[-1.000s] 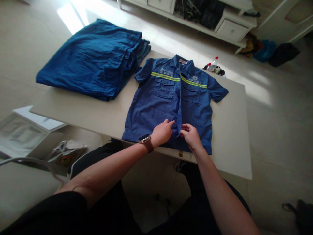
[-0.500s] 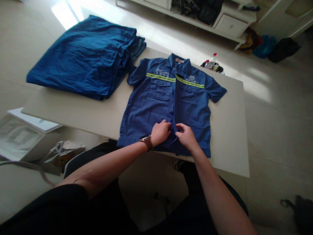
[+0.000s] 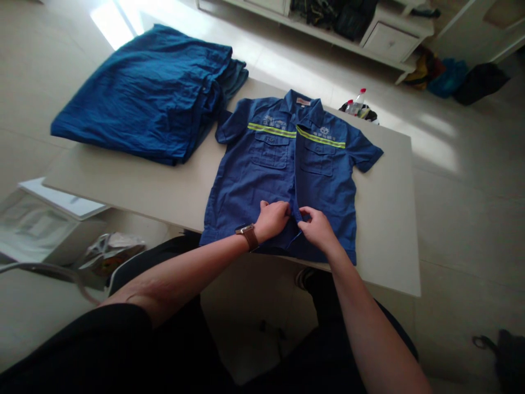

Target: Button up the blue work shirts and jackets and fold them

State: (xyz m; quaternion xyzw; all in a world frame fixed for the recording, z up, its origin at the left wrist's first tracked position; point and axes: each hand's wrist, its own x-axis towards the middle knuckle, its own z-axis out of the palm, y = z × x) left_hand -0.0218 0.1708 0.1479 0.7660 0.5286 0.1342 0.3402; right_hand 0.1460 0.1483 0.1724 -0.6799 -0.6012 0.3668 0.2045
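Note:
A blue short-sleeved work shirt [image 3: 254, 180] lies front up on the table, its collar pointing away from me. Yellow reflective stripes and pale printing cross its chest above two flap pockets. Low on the front opening, my left hand [image 3: 274, 220] is closed at one edge of the placket; its fingertips are partly hidden. My right hand [image 3: 316, 227] pinches the other edge and holds it slightly raised. A watch with a brown strap [image 3: 247, 235] is on my left wrist.
A stack of folded blue garments [image 3: 139, 98] covers the left part of the white table [image 3: 388, 219]. Beyond the far edge stand bottles with red caps [image 3: 359, 101]. A white cabinet [image 3: 389, 42] is at the back, and a lidded plastic box [image 3: 49, 224] sits at lower left.
The view has shifted slightly, so everything sits a little further right. Both hands stay at the shirt's front opening, with the fingers only slightly moved.

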